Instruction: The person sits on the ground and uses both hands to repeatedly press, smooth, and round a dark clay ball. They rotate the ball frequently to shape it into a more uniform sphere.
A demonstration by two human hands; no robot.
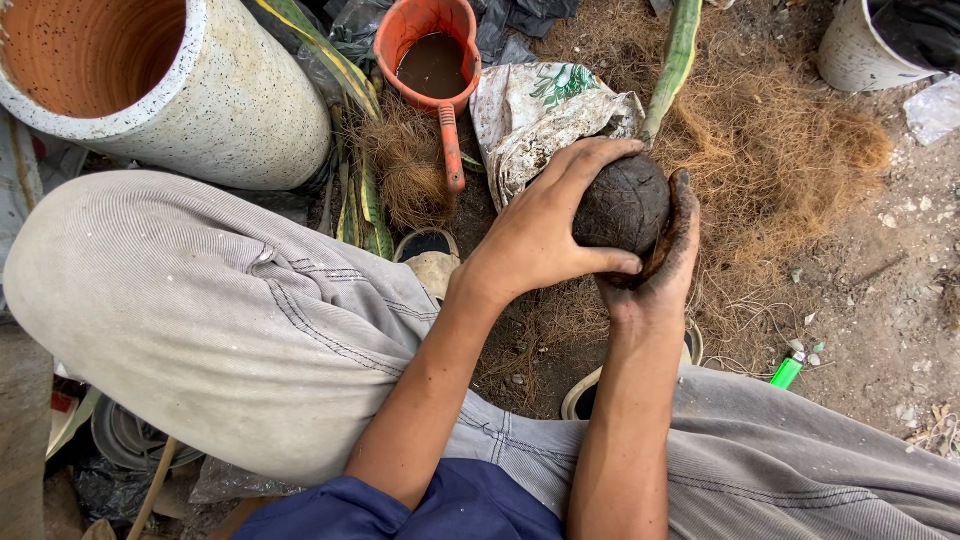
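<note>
A dark, round ball of wet soil [622, 205] sits between both my hands, above the ground in front of my knees. My left hand [545, 235] wraps over its top and left side, thumb under its front. My right hand [665, 262], smeared with dark mud, cups the ball from the right and beneath. Brown coconut fibre [780, 150] is spread on the ground under and behind the ball.
An orange scoop [432, 62] of brown water stands behind, by a crumpled printed sack [540, 110]. A large speckled white pot [170, 85] lies at top left, another white pot [860, 50] at top right. Striped long leaves [365, 195] and a green lighter [786, 372] lie nearby.
</note>
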